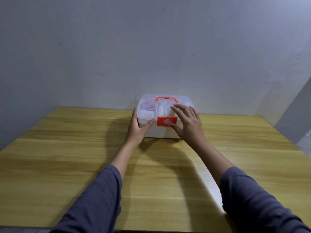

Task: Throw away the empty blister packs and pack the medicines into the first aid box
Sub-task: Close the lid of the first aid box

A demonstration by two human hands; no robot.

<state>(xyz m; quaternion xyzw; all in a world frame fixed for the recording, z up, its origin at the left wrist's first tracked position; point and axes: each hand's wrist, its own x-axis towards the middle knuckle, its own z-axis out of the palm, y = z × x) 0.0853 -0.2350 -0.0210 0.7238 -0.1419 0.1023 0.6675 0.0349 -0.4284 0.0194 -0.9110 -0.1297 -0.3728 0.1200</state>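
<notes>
Pale wood, the table (67, 165) carries only the first aid box (161, 130), set at its far edge by the wall (151, 47), lid on over the medicines (148, 107). The left hand (137, 130) clasps the box's left corner, thumb on its front. The right hand (186, 122) lies flat, fingers spread, on the lid beside the red clasp (166, 121). No blister packs show. Packing looks finished; next, probably, snap the clasp shut.
</notes>
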